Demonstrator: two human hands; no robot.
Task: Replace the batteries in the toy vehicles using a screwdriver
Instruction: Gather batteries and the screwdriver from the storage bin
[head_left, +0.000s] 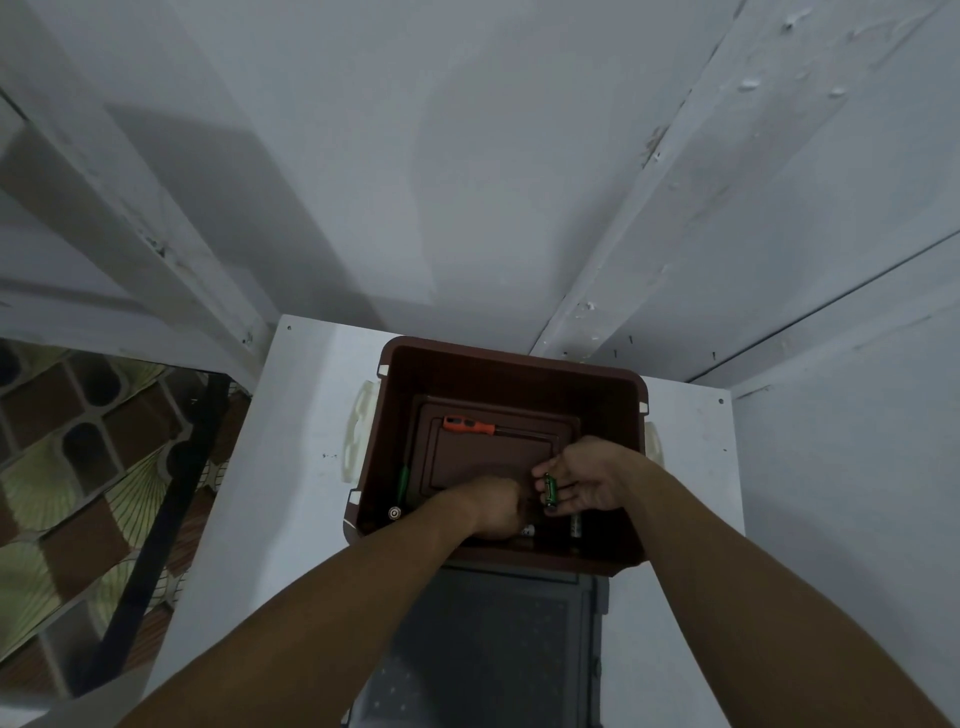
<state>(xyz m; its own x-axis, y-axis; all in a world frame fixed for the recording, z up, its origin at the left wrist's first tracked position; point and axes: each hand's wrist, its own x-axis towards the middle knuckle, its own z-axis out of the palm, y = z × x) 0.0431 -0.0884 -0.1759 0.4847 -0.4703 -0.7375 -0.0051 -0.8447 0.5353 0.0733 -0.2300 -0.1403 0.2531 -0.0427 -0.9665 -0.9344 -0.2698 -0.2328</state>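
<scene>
now | right hand holds green battery | orange screwdriver in brown bin

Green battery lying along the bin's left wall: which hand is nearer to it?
Left. The left hand is in the brown bin, right of that green battery; the right hand, holding a second battery, is farther right near the opposite wall.

My feed is dim and bluish, with soft broad shadows across the wall toward 11 o'clock. Wide-angle bending curves the edges, and inside the brown bin everything reads murky, slightly soft.
</scene>
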